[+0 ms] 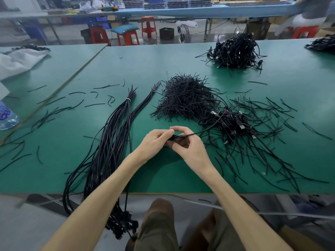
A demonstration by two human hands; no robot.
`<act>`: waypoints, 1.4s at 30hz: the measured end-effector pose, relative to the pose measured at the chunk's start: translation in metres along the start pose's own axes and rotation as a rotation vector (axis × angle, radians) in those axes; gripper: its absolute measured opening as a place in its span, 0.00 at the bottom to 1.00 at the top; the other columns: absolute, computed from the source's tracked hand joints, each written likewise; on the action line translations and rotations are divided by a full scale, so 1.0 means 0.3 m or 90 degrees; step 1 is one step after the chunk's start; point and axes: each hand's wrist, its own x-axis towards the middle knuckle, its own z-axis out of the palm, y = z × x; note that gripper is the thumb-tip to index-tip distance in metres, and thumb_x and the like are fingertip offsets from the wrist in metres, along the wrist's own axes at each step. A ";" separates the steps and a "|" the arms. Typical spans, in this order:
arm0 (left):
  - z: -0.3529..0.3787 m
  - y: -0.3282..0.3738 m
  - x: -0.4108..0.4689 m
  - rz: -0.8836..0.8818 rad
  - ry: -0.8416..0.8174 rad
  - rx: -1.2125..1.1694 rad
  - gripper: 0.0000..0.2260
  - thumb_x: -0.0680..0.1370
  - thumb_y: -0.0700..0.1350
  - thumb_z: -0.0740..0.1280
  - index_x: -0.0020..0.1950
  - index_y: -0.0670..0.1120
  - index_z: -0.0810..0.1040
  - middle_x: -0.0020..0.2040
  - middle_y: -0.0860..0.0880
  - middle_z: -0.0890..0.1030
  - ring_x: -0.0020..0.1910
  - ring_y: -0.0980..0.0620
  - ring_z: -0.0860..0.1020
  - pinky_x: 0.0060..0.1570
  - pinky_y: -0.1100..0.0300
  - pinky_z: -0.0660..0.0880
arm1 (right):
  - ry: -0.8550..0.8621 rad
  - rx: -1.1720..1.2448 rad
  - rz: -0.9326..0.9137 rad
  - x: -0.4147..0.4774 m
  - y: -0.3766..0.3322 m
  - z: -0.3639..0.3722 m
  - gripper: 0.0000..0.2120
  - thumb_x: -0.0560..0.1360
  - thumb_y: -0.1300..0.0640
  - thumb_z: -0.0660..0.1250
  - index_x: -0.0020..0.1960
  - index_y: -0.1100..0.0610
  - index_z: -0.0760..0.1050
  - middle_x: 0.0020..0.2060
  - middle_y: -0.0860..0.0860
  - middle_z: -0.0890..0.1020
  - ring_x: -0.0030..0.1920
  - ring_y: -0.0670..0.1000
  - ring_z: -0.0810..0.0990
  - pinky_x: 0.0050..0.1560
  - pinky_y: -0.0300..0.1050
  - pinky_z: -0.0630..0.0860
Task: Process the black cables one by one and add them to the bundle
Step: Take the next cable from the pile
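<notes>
Mid-frame above the bench (163,57), fingers of left hand (155,140) and right hand (188,147) pinch one black cable (178,137), apparently mid-processing; next it needs laying onto the tied bundle (112,142) at left.

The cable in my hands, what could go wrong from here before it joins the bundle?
1. The cable that the left hand and right hand pinch leads into the tangled heap; pulling may drag other cables along or snag.
2. The bundle hangs over the table's near edge, so a tug while adding to it might slide it off.
3. Short loose pieces lie scattered around the heap and could get caught up.
</notes>
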 end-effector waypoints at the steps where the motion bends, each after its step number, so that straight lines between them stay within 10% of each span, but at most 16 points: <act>1: -0.001 0.002 0.000 0.004 0.002 -0.016 0.23 0.80 0.61 0.59 0.44 0.44 0.83 0.41 0.43 0.82 0.42 0.51 0.77 0.52 0.49 0.74 | 0.016 0.003 0.006 -0.001 0.002 0.001 0.16 0.73 0.58 0.76 0.59 0.51 0.78 0.47 0.49 0.87 0.50 0.48 0.85 0.59 0.52 0.80; 7: -0.001 0.005 -0.001 0.003 -0.001 -0.056 0.29 0.83 0.58 0.57 0.44 0.29 0.73 0.39 0.42 0.73 0.40 0.47 0.69 0.47 0.51 0.66 | 0.069 -0.045 0.000 -0.002 0.010 -0.002 0.08 0.77 0.58 0.73 0.51 0.50 0.75 0.46 0.51 0.85 0.42 0.50 0.84 0.44 0.47 0.80; 14: -0.004 0.000 0.003 -0.010 -0.005 -0.056 0.22 0.87 0.49 0.57 0.33 0.48 0.75 0.32 0.56 0.77 0.32 0.58 0.73 0.39 0.67 0.70 | 0.026 -0.019 0.025 -0.001 0.001 0.002 0.12 0.73 0.54 0.78 0.49 0.53 0.75 0.42 0.52 0.86 0.39 0.51 0.84 0.42 0.45 0.80; 25: -0.001 0.017 -0.004 -0.011 -0.013 0.046 0.29 0.80 0.63 0.57 0.41 0.36 0.73 0.36 0.42 0.73 0.38 0.49 0.69 0.46 0.47 0.68 | 0.068 -0.075 0.028 0.007 0.003 -0.007 0.10 0.75 0.66 0.72 0.41 0.57 0.72 0.34 0.46 0.86 0.31 0.49 0.83 0.33 0.34 0.74; 31: -0.004 0.023 -0.014 0.051 0.006 0.126 0.19 0.86 0.52 0.60 0.39 0.44 0.75 0.37 0.53 0.74 0.35 0.54 0.71 0.41 0.56 0.68 | 0.146 -0.063 0.024 -0.001 0.005 -0.015 0.06 0.77 0.63 0.72 0.43 0.58 0.77 0.37 0.50 0.85 0.37 0.50 0.84 0.45 0.55 0.81; 37: -0.061 0.045 -0.036 0.137 -0.052 0.321 0.12 0.81 0.45 0.69 0.64 0.47 0.77 0.53 0.55 0.76 0.47 0.61 0.74 0.48 0.71 0.68 | 0.138 -0.071 0.017 -0.001 0.004 -0.018 0.07 0.78 0.64 0.70 0.42 0.59 0.75 0.33 0.50 0.83 0.34 0.49 0.83 0.44 0.52 0.80; 42: -0.063 0.067 -0.061 0.142 -0.084 0.438 0.23 0.83 0.50 0.66 0.77 0.54 0.65 0.61 0.56 0.78 0.55 0.55 0.76 0.56 0.58 0.72 | 0.076 -0.084 0.012 -0.002 -0.001 -0.010 0.08 0.77 0.67 0.69 0.42 0.59 0.74 0.33 0.52 0.83 0.35 0.51 0.82 0.43 0.48 0.78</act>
